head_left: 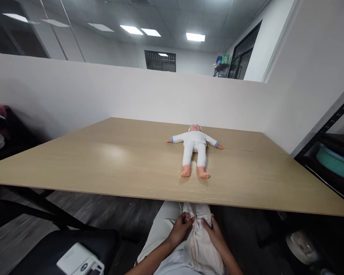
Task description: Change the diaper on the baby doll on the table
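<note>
Below the table's front edge, over the lap, lies a crumpled pale cloth (202, 244), thin and off-white; its exact kind is not clear. My left hand (182, 228) pinches its upper left part with curled fingers. On the cloth's right side my right hand (214, 230) grips it, thumb on top and fingers partly hidden behind. A baby doll (195, 147) in white clothes with blue cuffs lies on its back on the wooden table (126, 164), arms spread and bare feet toward me. Neither hand touches the doll.
A black chair (106, 244) at lower left bears a white device (80, 261). A black metal shelf (326, 128) with a teal container (335, 162) stands at the right. Behind the table rises a low white wall (149, 95) with glass above. Dark items lie at far left.
</note>
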Demonstrator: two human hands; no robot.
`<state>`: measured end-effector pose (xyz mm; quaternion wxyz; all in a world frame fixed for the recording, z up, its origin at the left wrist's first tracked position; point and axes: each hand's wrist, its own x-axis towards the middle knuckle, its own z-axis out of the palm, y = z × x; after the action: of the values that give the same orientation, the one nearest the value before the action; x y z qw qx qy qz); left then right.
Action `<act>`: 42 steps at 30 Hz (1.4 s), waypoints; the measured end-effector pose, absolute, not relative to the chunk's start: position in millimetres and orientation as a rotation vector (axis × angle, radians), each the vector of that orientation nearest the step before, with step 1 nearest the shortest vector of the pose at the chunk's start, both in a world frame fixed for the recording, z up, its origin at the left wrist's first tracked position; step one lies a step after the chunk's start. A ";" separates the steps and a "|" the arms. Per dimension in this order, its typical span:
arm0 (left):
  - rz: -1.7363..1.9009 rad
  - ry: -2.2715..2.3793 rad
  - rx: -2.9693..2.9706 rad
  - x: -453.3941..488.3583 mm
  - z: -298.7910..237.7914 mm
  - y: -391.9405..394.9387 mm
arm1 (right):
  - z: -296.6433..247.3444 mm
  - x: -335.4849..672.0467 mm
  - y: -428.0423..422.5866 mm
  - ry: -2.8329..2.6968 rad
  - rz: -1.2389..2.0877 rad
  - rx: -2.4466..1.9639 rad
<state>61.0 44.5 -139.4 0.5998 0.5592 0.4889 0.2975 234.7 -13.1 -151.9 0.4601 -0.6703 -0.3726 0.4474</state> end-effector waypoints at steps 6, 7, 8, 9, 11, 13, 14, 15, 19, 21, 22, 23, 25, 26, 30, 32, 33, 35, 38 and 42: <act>0.857 0.910 1.373 15.1 -52.9 -28.0 | -91.0 231.8 -98.6 -0.898 1.129 -1.456; 0.886 0.851 1.409 7.1 -38.5 -40.5 | -79.8 229.8 -112.0 -0.861 1.093 -1.477; 0.906 0.780 1.443 0.5 -26.1 -50.8 | -68.7 227.3 -122.0 -0.828 1.055 -1.496; 0.926 0.728 1.464 -4.1 -16.1 -58.6 | -57.9 224.3 -127.8 -0.805 1.023 -1.507; 0.947 0.710 1.444 -6.0 -3.6 -65.5 | -38.2 217.1 -125.9 -0.802 0.983 -1.493; 0.951 0.807 1.326 1.0 0.6 -61.8 | -23.4 209.6 -109.4 -0.853 0.986 -1.445; 0.953 0.859 1.243 6.8 0.5 -56.9 | -18.7 206.2 -98.1 -0.887 0.997 -1.425; 0.962 0.893 1.160 13.3 -0.7 -50.6 | -16.0 203.2 -86.3 -0.919 1.011 -1.415; 1.055 0.893 0.898 33.8 -11.3 -20.2 | -22.8 198.9 -49.2 -0.988 1.027 -1.425; 1.063 0.897 0.821 36.8 -19.2 -7.0 | -31.2 202.6 -41.9 -1.004 1.012 -1.415; 1.057 0.905 0.795 36.8 -23.6 -1.7 | -35.1 205.9 -41.2 -1.016 0.997 -1.419; 1.053 0.919 0.777 36.2 -28.0 2.7 | -38.3 209.9 -42.5 -1.032 0.980 -1.433; 1.054 0.950 0.755 34.6 -35.9 8.6 | -41.8 218.4 -49.3 -1.076 0.925 -1.493; 1.058 0.961 0.752 33.9 -38.8 10.4 | -41.8 222.2 -54.2 -1.100 0.876 -1.535; 1.058 0.953 0.757 33.5 -43.1 11.2 | -31.5 228.2 -70.8 -1.182 0.467 -1.699; 1.070 0.954 0.777 33.8 -44.6 9.5 | -22.2 225.4 -70.0 -1.281 0.235 -1.682; 1.079 0.964 0.794 33.9 -46.3 8.5 | -17.4 222.9 -66.2 -1.353 0.153 -1.650; 1.092 0.986 0.835 33.7 -51.4 6.9 | -8.6 216.7 -52.2 -1.512 0.066 -1.576; 1.111 1.017 0.915 31.8 -58.6 5.8 | -0.7 205.6 -19.9 -1.730 0.031 -1.490; 1.119 1.144 1.104 21.5 -54.3 2.5 | -1.8 192.2 22.2 -1.980 -0.010 -1.482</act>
<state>21.5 2.5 -54.3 0.5636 0.4691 0.4862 0.4753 192.2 22.2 -1.8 0.3280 -0.5662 -0.7561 -0.0037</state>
